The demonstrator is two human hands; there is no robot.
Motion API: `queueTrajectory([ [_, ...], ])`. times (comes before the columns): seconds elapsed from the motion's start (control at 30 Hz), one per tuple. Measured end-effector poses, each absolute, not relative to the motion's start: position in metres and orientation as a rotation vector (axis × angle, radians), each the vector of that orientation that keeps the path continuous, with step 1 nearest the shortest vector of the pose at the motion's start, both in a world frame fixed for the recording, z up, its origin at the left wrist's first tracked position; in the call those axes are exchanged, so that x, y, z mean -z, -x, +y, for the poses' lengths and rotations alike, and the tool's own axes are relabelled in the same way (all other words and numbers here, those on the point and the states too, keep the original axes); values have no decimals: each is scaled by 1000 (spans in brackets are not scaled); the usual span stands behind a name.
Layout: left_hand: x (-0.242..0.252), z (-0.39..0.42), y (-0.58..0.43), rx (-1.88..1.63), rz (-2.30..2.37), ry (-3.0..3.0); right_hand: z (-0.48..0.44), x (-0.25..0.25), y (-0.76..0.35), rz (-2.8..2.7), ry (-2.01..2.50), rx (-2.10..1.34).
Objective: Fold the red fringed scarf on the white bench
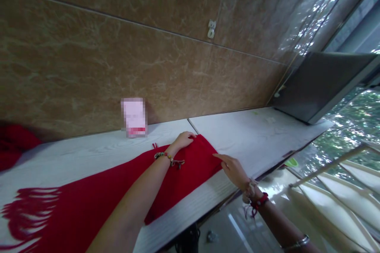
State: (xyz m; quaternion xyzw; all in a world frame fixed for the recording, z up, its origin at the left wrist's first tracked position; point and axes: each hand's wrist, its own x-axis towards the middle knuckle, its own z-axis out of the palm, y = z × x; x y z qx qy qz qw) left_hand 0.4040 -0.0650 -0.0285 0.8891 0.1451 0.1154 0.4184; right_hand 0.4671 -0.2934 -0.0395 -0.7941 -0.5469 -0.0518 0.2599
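A red scarf [178, 182] with a fringe [32, 209] at its left end lies along the white tabletop, its right end folded into a straight edge. My left hand [183, 140] rests on the scarf near its far right corner, fingers stretched out and slightly bent. At the right edge of the cloth is my right hand [234, 170], its index finger extended and the fingertip touching the fabric. Neither hand visibly grips the scarf. A few red fringe strands poke out behind my left wrist.
A blurred pink-white box [135, 116] stands against the brown marbled wall [89, 67]. Another red cloth [14, 144] lies at the far left. A dark grey panel [320, 85] rises at the table's right end. Beyond the front edge are a shiny floor and a pale rack [341, 201].
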Motion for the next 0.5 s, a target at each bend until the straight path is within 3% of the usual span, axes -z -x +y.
queueTrajectory([
  [0.27, -13, -58, -423, -391, 201, -2284, -299, 31, -472, -1513, 1925, 230],
  [0.5, 25, -73, -428, -314, 244, -2454, -304, 36, -481, -1427, 2008, -27],
])
